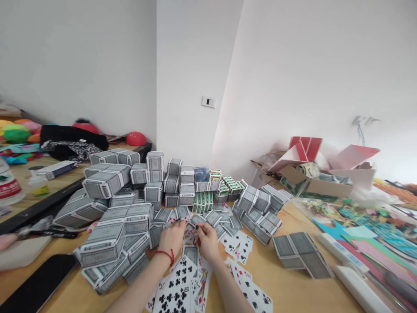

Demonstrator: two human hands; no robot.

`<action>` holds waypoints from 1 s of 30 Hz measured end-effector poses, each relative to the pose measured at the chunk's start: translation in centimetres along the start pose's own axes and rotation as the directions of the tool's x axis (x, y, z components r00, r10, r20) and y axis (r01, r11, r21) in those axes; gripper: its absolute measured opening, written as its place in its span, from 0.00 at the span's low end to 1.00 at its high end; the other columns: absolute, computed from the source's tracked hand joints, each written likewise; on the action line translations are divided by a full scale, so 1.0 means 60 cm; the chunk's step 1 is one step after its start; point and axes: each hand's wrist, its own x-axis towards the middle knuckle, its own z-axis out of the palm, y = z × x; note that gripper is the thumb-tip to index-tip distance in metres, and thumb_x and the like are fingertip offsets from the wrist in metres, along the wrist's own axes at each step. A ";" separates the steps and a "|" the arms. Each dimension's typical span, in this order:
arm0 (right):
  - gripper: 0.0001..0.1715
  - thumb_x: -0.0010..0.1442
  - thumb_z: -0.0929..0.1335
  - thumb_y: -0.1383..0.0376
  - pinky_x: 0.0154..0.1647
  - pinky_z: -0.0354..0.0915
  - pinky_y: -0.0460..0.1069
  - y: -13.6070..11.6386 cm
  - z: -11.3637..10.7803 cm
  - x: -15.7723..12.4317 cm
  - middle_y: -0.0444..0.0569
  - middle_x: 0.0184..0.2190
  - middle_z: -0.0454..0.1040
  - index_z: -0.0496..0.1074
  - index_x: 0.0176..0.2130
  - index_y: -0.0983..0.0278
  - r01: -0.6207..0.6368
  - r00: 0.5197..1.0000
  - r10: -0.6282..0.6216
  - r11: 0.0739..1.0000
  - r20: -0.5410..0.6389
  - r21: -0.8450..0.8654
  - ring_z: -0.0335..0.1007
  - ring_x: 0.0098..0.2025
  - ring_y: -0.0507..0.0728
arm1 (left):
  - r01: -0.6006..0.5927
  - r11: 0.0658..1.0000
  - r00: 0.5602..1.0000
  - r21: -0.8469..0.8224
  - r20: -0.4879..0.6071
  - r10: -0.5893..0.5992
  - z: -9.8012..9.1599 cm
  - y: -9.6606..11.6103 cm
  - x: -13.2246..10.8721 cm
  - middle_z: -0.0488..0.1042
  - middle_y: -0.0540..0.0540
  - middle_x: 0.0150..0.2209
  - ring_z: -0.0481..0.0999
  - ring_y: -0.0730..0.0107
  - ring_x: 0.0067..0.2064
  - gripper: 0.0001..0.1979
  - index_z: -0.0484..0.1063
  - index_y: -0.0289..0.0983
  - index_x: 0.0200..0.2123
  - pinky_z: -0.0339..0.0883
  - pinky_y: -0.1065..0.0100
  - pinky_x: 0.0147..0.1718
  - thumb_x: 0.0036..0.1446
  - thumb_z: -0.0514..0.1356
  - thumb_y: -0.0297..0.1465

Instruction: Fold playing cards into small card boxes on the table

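Observation:
Both hands are close together at the middle of the table, among loose playing cards. My left hand (172, 238), with a red string bracelet at the wrist, has its fingers bent and closed at the edge of a red-suited playing card (189, 236). My right hand (207, 240) pinches at the other side of that card with thumb and forefinger; the fingertips partly cover it. Below the hands lie face-up club cards (176, 287). Beyond them are several small grey folded cards (213, 217), and more face-up spade cards (239, 247) lie to the right.
Stacked grey-backed card blocks (104, 237) rise at the left, with more blocks (257, 208) at the right and green card boxes (203, 202) behind. A folded grey piece (301, 252), a power strip (343, 252) and coloured paper (371, 250) lie rightward. A black phone-like slab (42, 282) is front left.

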 end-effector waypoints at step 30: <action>0.15 0.48 0.66 0.56 0.07 0.54 0.43 0.008 0.002 0.008 0.41 0.15 0.69 0.63 0.34 0.62 -0.059 0.994 0.063 0.997 -0.087 0.044 0.61 0.10 0.51 | 0.075 0.994 0.991 -0.077 -0.104 -0.082 0.024 -0.007 0.006 0.73 0.35 0.40 0.75 0.58 0.39 0.16 0.61 0.32 0.49 0.66 0.62 0.33 0.57 0.46 0.27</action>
